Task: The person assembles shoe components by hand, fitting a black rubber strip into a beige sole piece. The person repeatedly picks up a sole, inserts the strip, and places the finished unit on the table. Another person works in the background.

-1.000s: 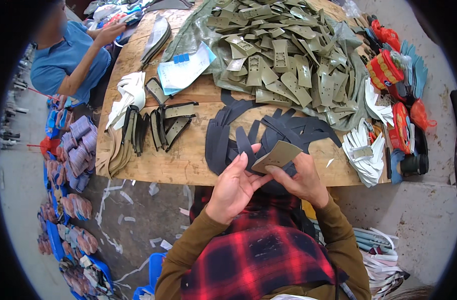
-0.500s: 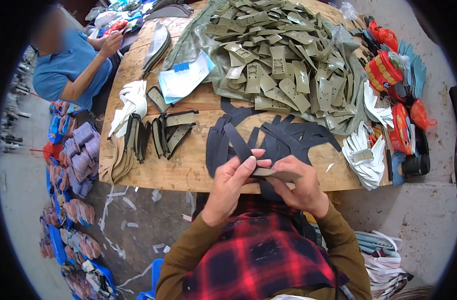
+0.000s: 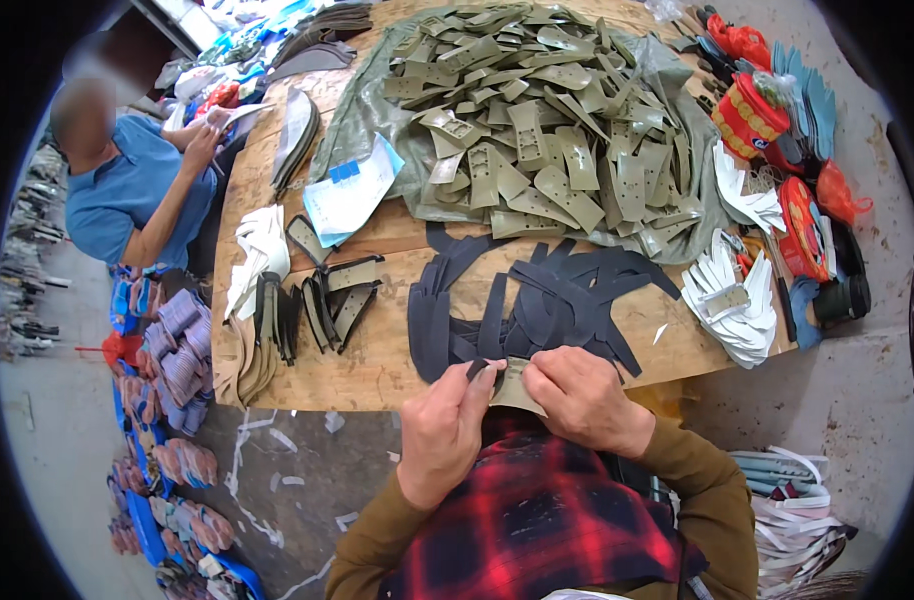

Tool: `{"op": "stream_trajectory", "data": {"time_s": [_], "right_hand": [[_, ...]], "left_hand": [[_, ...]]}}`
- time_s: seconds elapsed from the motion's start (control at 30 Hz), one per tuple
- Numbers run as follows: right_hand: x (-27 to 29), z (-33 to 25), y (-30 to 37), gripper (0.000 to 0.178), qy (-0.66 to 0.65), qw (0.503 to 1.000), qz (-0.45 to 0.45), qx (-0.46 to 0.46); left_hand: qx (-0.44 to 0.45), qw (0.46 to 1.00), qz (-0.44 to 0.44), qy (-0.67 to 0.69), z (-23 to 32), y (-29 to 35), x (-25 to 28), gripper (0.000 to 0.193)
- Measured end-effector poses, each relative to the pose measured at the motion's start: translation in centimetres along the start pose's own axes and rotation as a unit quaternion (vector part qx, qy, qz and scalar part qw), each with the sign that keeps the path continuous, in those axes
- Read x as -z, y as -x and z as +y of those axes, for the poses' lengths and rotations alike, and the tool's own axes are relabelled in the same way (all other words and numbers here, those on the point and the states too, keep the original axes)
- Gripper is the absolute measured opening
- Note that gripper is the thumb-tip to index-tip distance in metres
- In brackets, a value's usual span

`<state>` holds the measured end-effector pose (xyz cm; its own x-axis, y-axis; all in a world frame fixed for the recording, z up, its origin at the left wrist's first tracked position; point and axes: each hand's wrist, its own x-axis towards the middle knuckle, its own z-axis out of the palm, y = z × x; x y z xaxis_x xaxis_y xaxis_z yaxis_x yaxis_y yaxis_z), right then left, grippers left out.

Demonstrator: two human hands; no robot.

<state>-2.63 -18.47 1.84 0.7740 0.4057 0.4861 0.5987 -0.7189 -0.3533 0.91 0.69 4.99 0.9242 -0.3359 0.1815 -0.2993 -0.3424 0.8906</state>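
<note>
Olive panel [image 3: 519, 396] at desk [image 3: 342, 393] edge, 6 o'clock; right hand [image 3: 589, 396] pinching it, left hand [image 3: 440, 428] pinching dark strip [image 3: 479, 367]. Black-edged panels [image 3: 355, 272], 10 o'clock, seem done; bare panel pile [image 3: 529, 138], 12 o'clock, seemingly left.

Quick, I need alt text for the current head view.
A person's left hand and right hand hold an olive piece at the near edge of a wooden table; beyond lie dark strips and a large pile of olive pieces.
</note>
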Motion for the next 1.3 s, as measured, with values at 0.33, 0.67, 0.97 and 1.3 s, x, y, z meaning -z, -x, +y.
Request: {"op": "stream_trajectory", "data": {"time_s": [0.33,0.67,0.97,1.3], "right_hand": [[-1.1,-0.1,0.1,0.035,-0.005,1.0,0.014,-0.025],[-1.7,-0.4,-0.4,0.031,0.006,0.999,0.003,-0.046],[1.6,-1.8,-3.6,0.032,-0.339,0.923,-0.013,-0.184],[-0.9,-2.2,-2.2,0.037,-0.342,0.916,-0.036,-0.205]], "left_hand": [[0.047,0.998,-0.015,-0.03,1.4,1.0,0.6,0.018],[0.079,0.996,-0.026,0.031,0.8,1.0,0.6,0.03],[0.205,0.766,-0.106,0.6,-2.7,0.1,0.0,0.033],[0.116,0.937,-0.035,0.329,-3.1,-0.7,-0.1,0.019]]}}
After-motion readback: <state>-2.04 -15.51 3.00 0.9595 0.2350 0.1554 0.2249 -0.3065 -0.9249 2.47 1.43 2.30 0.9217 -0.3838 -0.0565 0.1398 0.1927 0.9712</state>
